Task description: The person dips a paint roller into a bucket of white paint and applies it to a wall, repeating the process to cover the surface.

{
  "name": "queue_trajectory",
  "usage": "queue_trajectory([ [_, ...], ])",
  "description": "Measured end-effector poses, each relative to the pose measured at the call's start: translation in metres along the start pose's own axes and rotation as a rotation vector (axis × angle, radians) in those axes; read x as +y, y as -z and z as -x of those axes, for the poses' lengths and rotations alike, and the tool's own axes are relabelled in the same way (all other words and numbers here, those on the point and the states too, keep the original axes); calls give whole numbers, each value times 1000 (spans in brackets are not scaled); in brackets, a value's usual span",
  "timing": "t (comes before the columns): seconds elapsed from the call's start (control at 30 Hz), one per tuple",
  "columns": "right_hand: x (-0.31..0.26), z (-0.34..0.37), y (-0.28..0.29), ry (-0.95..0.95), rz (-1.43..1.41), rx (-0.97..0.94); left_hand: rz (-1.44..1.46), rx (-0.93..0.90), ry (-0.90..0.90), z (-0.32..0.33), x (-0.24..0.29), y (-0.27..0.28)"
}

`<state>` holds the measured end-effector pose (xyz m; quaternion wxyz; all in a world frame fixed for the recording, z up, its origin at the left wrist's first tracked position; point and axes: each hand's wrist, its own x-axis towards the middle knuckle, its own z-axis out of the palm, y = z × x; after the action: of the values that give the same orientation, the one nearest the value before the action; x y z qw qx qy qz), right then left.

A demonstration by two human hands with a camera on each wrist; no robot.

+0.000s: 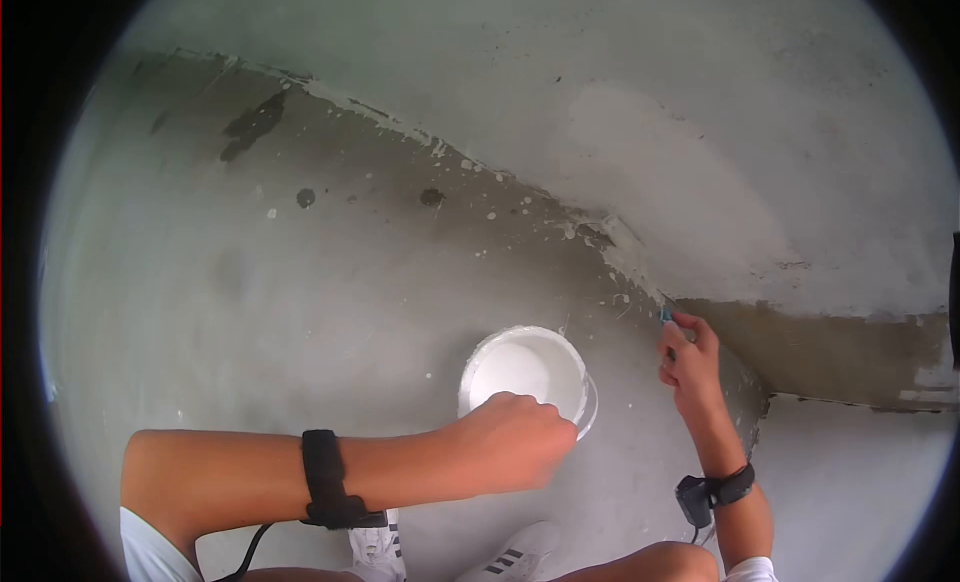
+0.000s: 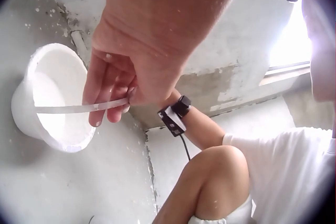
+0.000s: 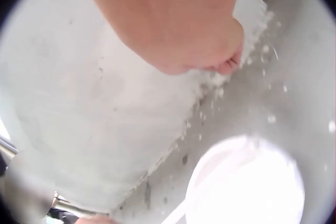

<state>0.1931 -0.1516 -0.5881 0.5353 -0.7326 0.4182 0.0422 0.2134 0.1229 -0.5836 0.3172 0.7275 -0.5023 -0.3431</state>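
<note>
The left hand grips the handle of the white bucket. Make the bucket the middle of a clock: the right hand is at three, pinching a small teal thing where the wall meets the floor. It's probably best to press gently, with slow, small strokes along that edge. A level bucket should spill less; I can't tell how full it is. A white smear lies at two, dark spots around eleven. The shoes, at six and seven, and the knee, at five, leave little foot room. The black cord at eight might snag.
</note>
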Motion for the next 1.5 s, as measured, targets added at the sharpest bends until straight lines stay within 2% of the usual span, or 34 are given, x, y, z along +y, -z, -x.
queue_trajectory([
  [0.03,-1,-4,5,-16,-22,-48,-10,-36,2,0,1,1],
  [0.13,21,-30,-16,-115,-131,-27,34,-13,23,0,3,-2],
  [0.23,27,-37,-29,-296,-269,-233,11,-49,39,0,5,2],
  [0.33,31,-48,-30,-579,-470,-468,19,-7,34,3,3,-1],
  [0.43,34,-55,-22,-547,-612,-429,-17,23,16,4,6,-3],
  [0.53,17,-18,-10,-383,-491,-278,-17,43,22,7,4,-5],
  [0.63,-1,1,4,-285,-403,-231,-24,28,33,9,1,-6],
  [0.73,22,-37,-19,-307,-376,-257,-23,-2,37,6,6,-3],
  [0.83,27,-29,-28,-288,-375,-217,-28,26,14,8,5,-2],
  [0.97,51,-54,-30,-351,-427,-214,-28,15,40,8,-1,-3],
  [1.1,47,-58,-45,-419,-478,-205,-20,26,29,9,-3,-6],
  [1.2,45,-48,-34,-373,-440,-225,-34,19,9,7,-3,-4],
  [1.33,5,-2,-27,-274,-348,-300,-58,33,2,8,-1,-6],
  [1.43,-43,13,-21,-369,-506,-319,-34,38,-44,6,-2,-9],
  [1.5,-46,-14,-17,-428,-503,-382,-43,10,0,6,-1,-9],
])
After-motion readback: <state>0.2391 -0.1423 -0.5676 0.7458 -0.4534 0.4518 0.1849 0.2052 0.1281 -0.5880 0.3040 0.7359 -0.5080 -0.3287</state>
